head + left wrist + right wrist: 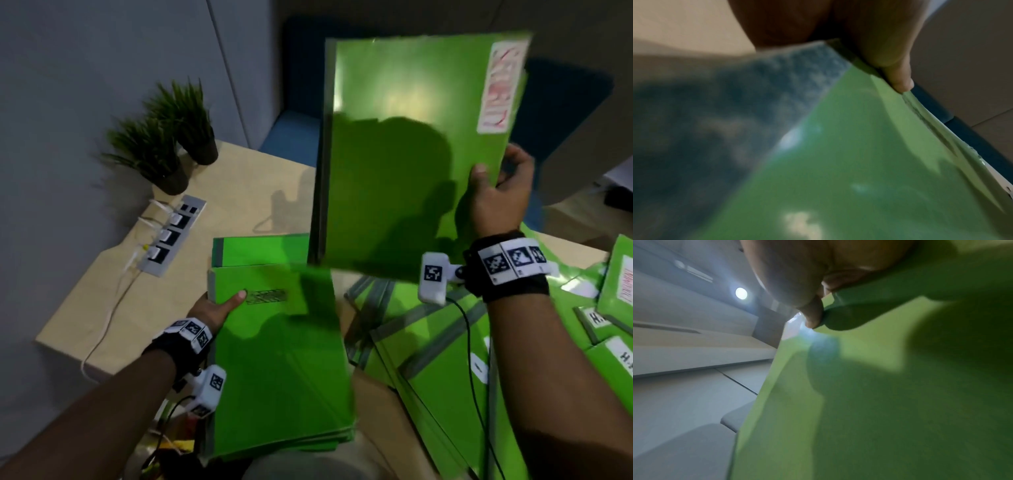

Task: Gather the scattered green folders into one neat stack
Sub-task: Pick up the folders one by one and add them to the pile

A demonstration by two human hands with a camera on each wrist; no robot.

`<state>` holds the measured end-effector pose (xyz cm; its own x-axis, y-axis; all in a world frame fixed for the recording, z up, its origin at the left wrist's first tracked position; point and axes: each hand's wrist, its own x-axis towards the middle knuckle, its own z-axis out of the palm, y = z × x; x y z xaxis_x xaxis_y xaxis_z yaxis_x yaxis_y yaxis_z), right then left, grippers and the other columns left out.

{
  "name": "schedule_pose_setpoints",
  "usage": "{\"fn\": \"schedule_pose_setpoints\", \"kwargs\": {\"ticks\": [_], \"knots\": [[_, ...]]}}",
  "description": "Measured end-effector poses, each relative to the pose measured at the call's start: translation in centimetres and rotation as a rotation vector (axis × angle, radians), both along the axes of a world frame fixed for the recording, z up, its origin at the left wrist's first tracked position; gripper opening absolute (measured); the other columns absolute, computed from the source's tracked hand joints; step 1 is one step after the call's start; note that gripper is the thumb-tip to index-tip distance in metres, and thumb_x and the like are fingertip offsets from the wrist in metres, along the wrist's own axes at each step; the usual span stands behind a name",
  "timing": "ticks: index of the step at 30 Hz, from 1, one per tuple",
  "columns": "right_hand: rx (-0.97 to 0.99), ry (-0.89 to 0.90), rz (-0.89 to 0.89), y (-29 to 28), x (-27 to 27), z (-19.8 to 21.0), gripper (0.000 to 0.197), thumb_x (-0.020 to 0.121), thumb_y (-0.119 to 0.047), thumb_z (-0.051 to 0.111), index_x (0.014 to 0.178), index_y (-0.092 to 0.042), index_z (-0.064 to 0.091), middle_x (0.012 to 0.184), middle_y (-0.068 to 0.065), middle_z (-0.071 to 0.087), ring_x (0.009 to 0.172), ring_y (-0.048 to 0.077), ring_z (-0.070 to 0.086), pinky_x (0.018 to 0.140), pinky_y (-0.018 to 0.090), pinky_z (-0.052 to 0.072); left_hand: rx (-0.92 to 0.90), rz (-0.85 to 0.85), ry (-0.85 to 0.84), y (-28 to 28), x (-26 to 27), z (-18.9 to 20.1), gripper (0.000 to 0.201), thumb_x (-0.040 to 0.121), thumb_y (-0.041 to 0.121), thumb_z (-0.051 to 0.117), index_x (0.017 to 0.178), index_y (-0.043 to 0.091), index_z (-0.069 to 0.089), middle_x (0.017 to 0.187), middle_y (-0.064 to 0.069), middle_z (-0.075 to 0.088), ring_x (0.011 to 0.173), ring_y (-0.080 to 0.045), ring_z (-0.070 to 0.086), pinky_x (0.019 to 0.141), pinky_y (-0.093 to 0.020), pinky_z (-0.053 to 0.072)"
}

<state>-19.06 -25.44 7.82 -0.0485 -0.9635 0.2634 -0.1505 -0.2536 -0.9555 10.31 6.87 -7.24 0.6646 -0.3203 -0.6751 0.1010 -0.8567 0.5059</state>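
My right hand (pixel 496 192) pinches the right edge of a green folder (pixel 404 137) with a pink label, raised and tilted above the table; the right wrist view shows my thumb (pixel 813 316) on that green folder (pixel 879 402). My left hand (pixel 219 305) grips the left edge of a stack of green folders (pixel 281 363) near my body, thumb on the top cover. In the left wrist view a fingertip (pixel 900 81) lies on the stack's edge (pixel 859 162). Another green folder (pixel 260 250) lies flat beyond the stack. Several more green folders (pixel 445 370) lie scattered at right.
Two potted grass plants (pixel 164 137) stand at the back left of the light wooden table (pixel 137 301). A power strip (pixel 171 233) with white plugs and cables lies beside them. A blue seat (pixel 291 137) is behind the table. Labelled folders (pixel 616 291) fill the right edge.
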Motion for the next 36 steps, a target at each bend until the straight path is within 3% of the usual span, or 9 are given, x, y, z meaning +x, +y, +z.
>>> {"fn": "schedule_pose_setpoints", "kwargs": {"ticks": [3,6,11,16,20,23,29,32,36], "knots": [[0.309,0.066,0.148,3.7,0.9,-4.4,0.049,0.092,-0.003,0.056,0.138,-0.013,0.044,0.116,0.006,0.064,0.089,0.001,0.066,0.082,0.024,0.055,0.006,-0.022,0.043,0.5,1.2,-2.2,0.130,0.033,0.092,0.061,0.135,0.011,0.052,0.128,-0.015,0.062,0.109,-0.036,0.061,0.096,-0.047,0.050],[0.558,0.154,0.303,9.7,1.9,-9.7,0.055,0.093,-0.001,0.055,0.142,-0.022,0.042,0.131,0.017,0.059,0.115,0.031,0.060,0.098,0.052,0.049,-0.003,-0.027,0.068,0.9,2.1,-4.2,0.137,0.035,0.097,0.053,0.142,0.011,0.044,0.139,-0.015,0.054,0.120,-0.035,0.056,0.101,-0.047,0.045],[0.775,0.410,0.467,15.9,3.5,-13.5,0.054,0.094,-0.002,0.055,0.143,-0.016,0.038,0.129,0.012,0.057,0.109,0.026,0.057,0.096,0.040,0.047,-0.171,0.040,0.151,1.6,2.2,-5.3,0.126,0.047,0.101,0.040,0.145,0.021,0.041,0.147,-0.007,0.045,0.132,-0.030,0.046,0.111,-0.050,0.034],[0.705,0.887,0.724,15.6,5.4,-14.7,0.051,0.074,-0.012,0.071,0.124,-0.013,0.059,0.120,0.012,0.065,0.103,0.029,0.065,0.091,0.045,0.055,-0.237,0.111,0.226,1.4,1.1,-3.0,0.124,0.048,0.090,0.062,0.145,0.017,0.039,0.145,-0.012,0.048,0.126,-0.034,0.052,0.108,-0.051,0.038],[0.604,0.916,0.618,12.5,8.6,-12.9,0.077,0.087,-0.030,0.068,0.149,-0.012,0.026,0.149,0.016,0.030,0.125,0.036,0.049,0.102,0.047,0.045,-0.236,0.085,0.225,1.0,-1.3,0.7,0.125,0.051,0.068,0.080,0.149,0.012,0.026,0.149,-0.012,0.043,0.131,-0.031,0.046,0.110,-0.046,0.037],[0.573,0.957,0.684,10.7,10.5,-12.4,0.089,0.087,-0.033,0.068,0.154,-0.025,0.009,0.152,0.016,0.027,0.130,0.037,0.043,0.104,0.049,0.042,-0.206,-0.002,0.235,0.8,-1.7,0.7,0.131,0.050,0.067,0.079,0.152,0.014,0.016,0.155,-0.011,0.032,0.138,-0.031,0.037,0.113,-0.047,0.032],[0.640,1.150,0.808,11.2,10.5,-12.2,0.085,0.077,-0.017,0.078,0.147,-0.030,0.031,0.141,0.016,0.031,0.118,0.042,0.052,0.090,0.044,0.054,-0.346,0.198,0.498,-1.1,0.9,1.0,0.092,0.072,0.084,0.047,0.140,0.024,0.049,0.145,-0.012,0.048,0.128,-0.034,0.049,0.113,-0.053,0.028],[0.623,1.187,0.825,11.8,10.7,-12.4,0.082,0.078,-0.013,0.077,0.146,-0.024,0.032,0.144,0.015,0.028,0.119,0.041,0.051,0.090,0.044,0.055,-0.255,0.121,0.354,-2.6,1.5,1.3,0.077,0.093,0.067,0.019,0.149,0.016,0.035,0.150,-0.019,0.038,0.135,-0.038,0.039,0.111,-0.046,0.029],[0.604,1.181,0.830,12.5,10.6,-12.4,0.079,0.083,-0.029,0.073,0.148,-0.021,0.029,0.145,0.017,0.030,0.119,0.040,0.051,0.093,0.045,0.053,-0.116,0.058,0.291,-3.6,1.1,0.4,0.081,0.093,0.068,0.023,0.150,0.011,0.033,0.153,-0.022,0.031,0.138,-0.038,0.035,0.113,-0.048,0.028]]}}
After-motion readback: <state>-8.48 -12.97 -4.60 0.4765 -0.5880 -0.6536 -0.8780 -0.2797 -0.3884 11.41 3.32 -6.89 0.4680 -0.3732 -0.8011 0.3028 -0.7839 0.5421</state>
